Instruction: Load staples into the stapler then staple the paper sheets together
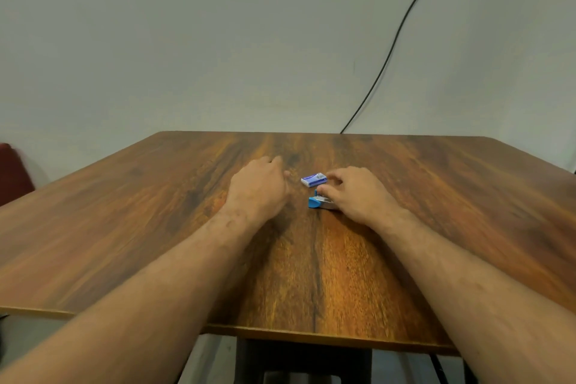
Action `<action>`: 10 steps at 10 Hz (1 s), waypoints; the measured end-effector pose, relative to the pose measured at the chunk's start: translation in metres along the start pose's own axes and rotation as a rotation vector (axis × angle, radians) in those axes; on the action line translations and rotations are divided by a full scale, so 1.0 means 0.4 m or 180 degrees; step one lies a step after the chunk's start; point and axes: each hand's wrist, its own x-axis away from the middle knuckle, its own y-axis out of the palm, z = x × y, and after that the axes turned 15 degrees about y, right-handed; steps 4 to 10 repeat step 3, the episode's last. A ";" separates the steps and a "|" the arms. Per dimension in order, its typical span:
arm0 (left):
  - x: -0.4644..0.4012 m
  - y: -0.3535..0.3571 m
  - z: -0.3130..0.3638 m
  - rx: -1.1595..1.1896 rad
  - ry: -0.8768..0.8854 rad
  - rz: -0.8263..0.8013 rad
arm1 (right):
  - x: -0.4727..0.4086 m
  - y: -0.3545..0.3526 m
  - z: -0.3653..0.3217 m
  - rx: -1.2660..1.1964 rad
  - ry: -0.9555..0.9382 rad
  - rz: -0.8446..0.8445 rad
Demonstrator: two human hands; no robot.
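A small blue stapler (315, 201) with a metal body lies on the wooden table (311, 259), mostly covered by my right hand (358, 193), whose fingers rest on top of it. Just beyond the stapler sits a small white-and-blue staple box (314, 179), with my right fingertips close beside it. My left hand (260, 187) lies palm down on the table to the left of both, its fingers loosely curled and holding nothing. No paper sheets are in view.
The table runs back to a pale wall. A black cable (396, 40) hangs down the wall to the table's far edge. A dark red chair back (12, 171) stands at the left. The table's near edge is under my forearms.
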 end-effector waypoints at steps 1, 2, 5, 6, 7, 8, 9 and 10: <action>-0.052 0.037 -0.047 -0.0220 0.0153 -0.0102 | -0.053 -0.010 -0.008 0.0298 -0.0121 0.0242; -0.146 0.062 -0.106 -0.0416 0.0228 -0.0022 | -0.145 -0.021 -0.028 0.0341 -0.0215 0.0451; -0.248 0.085 -0.159 -0.0477 0.0133 0.0128 | -0.256 -0.021 -0.052 0.0358 -0.0241 0.0649; -0.248 0.085 -0.159 -0.0477 0.0133 0.0128 | -0.256 -0.021 -0.052 0.0358 -0.0241 0.0649; -0.248 0.085 -0.159 -0.0477 0.0133 0.0128 | -0.256 -0.021 -0.052 0.0358 -0.0241 0.0649; -0.248 0.085 -0.159 -0.0477 0.0133 0.0128 | -0.256 -0.021 -0.052 0.0358 -0.0241 0.0649; -0.248 0.085 -0.159 -0.0477 0.0133 0.0128 | -0.256 -0.021 -0.052 0.0358 -0.0241 0.0649; -0.248 0.085 -0.159 -0.0477 0.0133 0.0128 | -0.256 -0.021 -0.052 0.0358 -0.0241 0.0649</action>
